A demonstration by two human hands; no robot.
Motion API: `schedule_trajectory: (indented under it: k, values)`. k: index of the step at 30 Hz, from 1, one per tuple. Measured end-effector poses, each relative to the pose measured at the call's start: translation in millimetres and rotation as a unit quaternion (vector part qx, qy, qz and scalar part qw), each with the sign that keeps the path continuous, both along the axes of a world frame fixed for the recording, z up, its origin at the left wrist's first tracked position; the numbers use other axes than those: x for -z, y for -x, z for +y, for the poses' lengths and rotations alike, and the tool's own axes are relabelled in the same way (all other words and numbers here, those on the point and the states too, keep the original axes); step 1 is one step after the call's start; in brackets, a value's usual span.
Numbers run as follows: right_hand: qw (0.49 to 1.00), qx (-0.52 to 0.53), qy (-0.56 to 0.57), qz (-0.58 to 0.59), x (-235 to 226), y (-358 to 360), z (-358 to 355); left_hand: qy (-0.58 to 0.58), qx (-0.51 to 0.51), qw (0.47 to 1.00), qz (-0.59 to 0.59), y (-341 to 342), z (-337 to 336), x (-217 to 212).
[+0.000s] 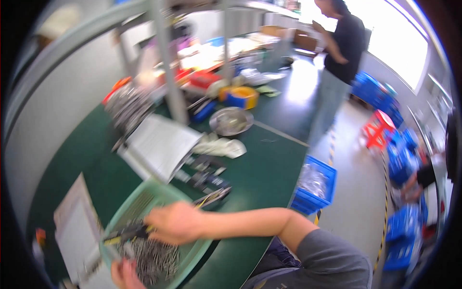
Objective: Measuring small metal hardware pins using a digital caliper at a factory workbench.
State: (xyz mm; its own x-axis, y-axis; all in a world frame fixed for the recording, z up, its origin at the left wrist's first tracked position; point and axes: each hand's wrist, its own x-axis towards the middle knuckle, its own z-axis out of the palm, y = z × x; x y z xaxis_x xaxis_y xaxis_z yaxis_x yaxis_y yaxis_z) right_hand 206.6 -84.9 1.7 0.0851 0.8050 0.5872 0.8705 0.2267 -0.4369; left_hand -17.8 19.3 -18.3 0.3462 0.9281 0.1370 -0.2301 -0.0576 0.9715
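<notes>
My right hand (175, 222) reaches across the green basket (195, 257) and is closed around a black tool with yellow edges (126, 234), too blurred to name more exactly. Below the tool, at the basket's near left side, my left hand (126, 275) shows only in part. Its fingers are pinched together close to the tool, and what they hold is too small or blurred to make out. Inside the basket lies a heap of thin silver metal parts (156, 260), under and beside both hands.
Left of the basket lies a pale board with paper (79, 231). White sheets (163, 142), a metal bowl (231, 121) and white gloves (221, 146) lie beyond. A blue crate (315, 185) stands beside the table edge. A person (344, 45) stands at the far end.
</notes>
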Motion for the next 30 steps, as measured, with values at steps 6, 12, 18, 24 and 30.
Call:
schedule_trajectory:
  k: [6, 12, 18, 24, 30]
  values:
    - [0.995, 0.053, -0.073, 0.032, -2, -5, -14, -0.149, 0.187, 0.896, 0.374, -7, -6, -22]
    - [0.996, 0.002, -0.046, 0.071, -2, 0, -9, -0.483, 0.109, 0.522, 0.694, -19, 28, -41]
    - [0.996, 0.004, -0.061, 0.06, 1, -1, -9, -0.517, 0.133, 0.377, 0.757, -20, 33, -37]
    - [0.997, 0.014, -0.062, 0.054, -3, -3, -5, -0.503, 0.095, 0.537, 0.671, 1, 71, -7]
    - [0.995, 0.045, -0.077, 0.042, -5, -6, -7, -0.434, 0.052, 0.737, 0.516, -30, 9, -32]
